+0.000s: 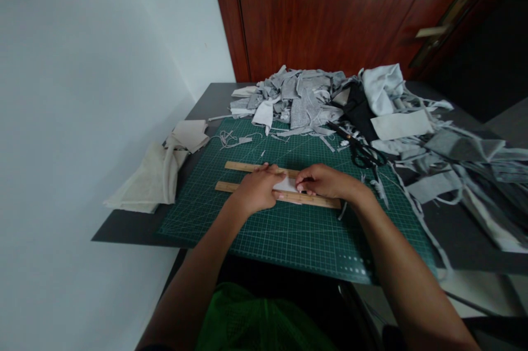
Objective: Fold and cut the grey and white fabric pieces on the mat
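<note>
Two wooden rulers lie parallel on a green cutting mat [284, 230]: the far ruler [243, 166] and the near ruler [317, 200]. Between them sits a small white fabric piece [287, 183]. My left hand [256, 188] rests over the near ruler with its fingers curled down onto the white piece. My right hand [324, 180] presses the same piece from the right, fingers bent and fingertips on the fabric and the near ruler.
A heap of grey and white fabric scraps [301, 100] fills the back and right of the dark table [124, 227]. Black scissors [363, 153] lie at the mat's right edge. Folded cream cloth [160, 172] sits on the left. A wooden door [330, 10] stands behind.
</note>
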A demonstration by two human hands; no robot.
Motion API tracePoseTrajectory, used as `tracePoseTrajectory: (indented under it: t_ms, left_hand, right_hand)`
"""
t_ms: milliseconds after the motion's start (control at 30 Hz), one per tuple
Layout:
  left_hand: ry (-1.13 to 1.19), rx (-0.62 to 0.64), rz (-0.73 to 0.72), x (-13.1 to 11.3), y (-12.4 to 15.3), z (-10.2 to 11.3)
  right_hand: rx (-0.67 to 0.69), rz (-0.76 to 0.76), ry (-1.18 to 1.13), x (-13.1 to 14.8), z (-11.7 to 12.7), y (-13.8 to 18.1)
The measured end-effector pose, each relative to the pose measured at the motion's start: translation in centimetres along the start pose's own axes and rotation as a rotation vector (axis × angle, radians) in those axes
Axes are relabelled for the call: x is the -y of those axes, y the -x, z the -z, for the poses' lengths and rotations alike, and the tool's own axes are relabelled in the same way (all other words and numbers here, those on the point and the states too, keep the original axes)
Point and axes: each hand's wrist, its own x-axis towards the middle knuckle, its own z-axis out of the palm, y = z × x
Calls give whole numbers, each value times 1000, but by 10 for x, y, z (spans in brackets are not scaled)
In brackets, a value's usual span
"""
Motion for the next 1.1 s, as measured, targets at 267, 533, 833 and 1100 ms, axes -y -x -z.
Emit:
tracePoseTrajectory:
  t_ms: [267,533,833,1100]
  left_hand:
    - [13,-3,-8,0,0,1]
    - [0,-5,1,1,0,-1]
    - [-3,6,20,-1,1,2]
    - [19,-1,-8,1,0,0]
  right_hand:
    - [-14,-27,-27,-3,-1,1]
    - [4,6,35,3,2,0]
    - [-72,-1,54,1,0,1]
    - [-26,38,55,-3,2,1]
